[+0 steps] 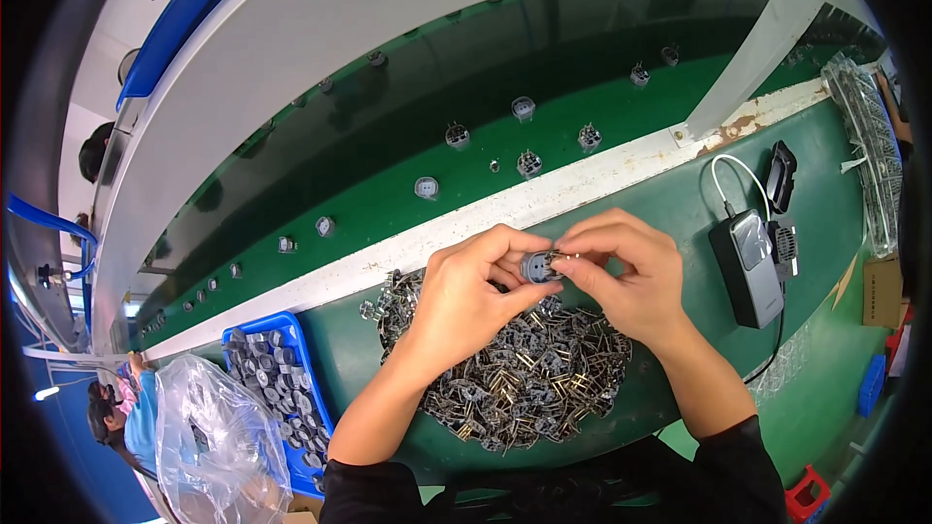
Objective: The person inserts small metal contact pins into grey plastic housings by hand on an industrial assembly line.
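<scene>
Grey round bobbin [537, 266] is pinched by left hand [473, 283] above the pin-part heap [515, 369]; right hand [628, 275] grips its metal pins [564, 256], near the green bench's white edge strip [582, 182].

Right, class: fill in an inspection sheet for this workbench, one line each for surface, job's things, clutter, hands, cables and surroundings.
Surface: green bench top with a white strip along the conveyor edge.
Job's things: small grey round part pinched between both hands; pile of metal-pinned parts beneath; blue tray of grey parts.
Clutter: clear plastic bag.
Hands: left hand and right hand, fingers closed on the part.
Cables: white cable into a black device.
Surroundings: green conveyor belt carrying spaced parts; another person's sleeve lower left.
</scene>
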Tool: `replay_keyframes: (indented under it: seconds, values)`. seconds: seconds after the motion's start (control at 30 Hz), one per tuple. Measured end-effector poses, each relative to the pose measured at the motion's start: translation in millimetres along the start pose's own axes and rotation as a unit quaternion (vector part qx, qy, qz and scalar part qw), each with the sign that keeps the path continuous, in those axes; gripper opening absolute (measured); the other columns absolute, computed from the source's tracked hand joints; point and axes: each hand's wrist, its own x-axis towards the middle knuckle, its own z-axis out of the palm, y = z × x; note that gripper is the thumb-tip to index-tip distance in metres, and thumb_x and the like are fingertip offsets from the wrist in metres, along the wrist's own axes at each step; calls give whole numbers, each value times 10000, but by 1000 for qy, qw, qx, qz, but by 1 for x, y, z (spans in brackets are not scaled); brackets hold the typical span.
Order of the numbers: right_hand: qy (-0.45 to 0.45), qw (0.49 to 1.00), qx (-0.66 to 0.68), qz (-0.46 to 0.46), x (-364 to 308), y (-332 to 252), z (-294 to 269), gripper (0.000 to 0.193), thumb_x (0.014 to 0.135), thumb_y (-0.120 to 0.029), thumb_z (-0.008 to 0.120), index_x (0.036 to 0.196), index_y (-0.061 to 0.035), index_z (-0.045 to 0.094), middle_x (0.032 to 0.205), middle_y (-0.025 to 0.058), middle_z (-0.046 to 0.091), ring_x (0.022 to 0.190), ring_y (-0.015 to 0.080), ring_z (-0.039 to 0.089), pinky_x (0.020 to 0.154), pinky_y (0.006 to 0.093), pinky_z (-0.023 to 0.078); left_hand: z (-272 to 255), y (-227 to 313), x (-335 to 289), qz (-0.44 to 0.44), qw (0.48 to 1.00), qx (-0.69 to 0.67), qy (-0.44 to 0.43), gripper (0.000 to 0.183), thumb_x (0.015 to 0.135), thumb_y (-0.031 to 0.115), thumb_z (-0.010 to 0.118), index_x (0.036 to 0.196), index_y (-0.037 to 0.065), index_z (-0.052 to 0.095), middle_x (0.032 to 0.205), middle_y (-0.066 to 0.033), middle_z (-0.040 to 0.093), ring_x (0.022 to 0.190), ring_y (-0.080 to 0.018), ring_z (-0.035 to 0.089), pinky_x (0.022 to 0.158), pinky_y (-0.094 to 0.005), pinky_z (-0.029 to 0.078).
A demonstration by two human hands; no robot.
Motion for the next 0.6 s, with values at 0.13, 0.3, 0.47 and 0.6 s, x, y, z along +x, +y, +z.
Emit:
replay_keyframes:
  seconds: [0.13, 0.3, 0.47, 0.6]
  values:
    - [1, 991, -109, -78, -1, -4, 5, 155, 780, 36, 763, 914, -15, 704, 867, 48, 637, 675, 114, 604, 528, 247, 467, 4, 5, -2, 18, 999, 49, 13, 362, 761, 29, 807, 1092, 26, 662, 883, -97, 718, 761, -151, 719, 687, -272, 581]
    - [2, 986, -139, -87, -5, 2, 5, 171, 767, 45, 759, 917, -22, 710, 862, 61, 639, 661, 151, 612, 527, 262, 470, 6, 0, -3, 9, 999, 42, 7, 361, 758, 25, 805, 1088, 26, 657, 903, -105, 720, 771, -155, 722, 684, -274, 581]
    - [-2, 981, -166, -102, -4, 0, 5, 189, 783, 39, 744, 960, -23, 717, 877, 73, 641, 672, 167, 621, 554, 284, 495, -6, 3, -5, -31, 979, -184, -81, 359, 851, -11, 733, 1195, -48, 637, 889, -85, 715, 778, -102, 683, 695, -237, 550]
    - [-72, 992, -88, 55, 2, -6, -7, 246, 816, -30, 714, 1061, -49, 707, 896, 70, 640, 676, 205, 623, 591, 315, 511, -30, -1, 14, -22, 998, -61, 5, 266, 867, -28, 681, 1132, -48, 687, 872, -69, 708, 756, -66, 631, 696, -217, 510]
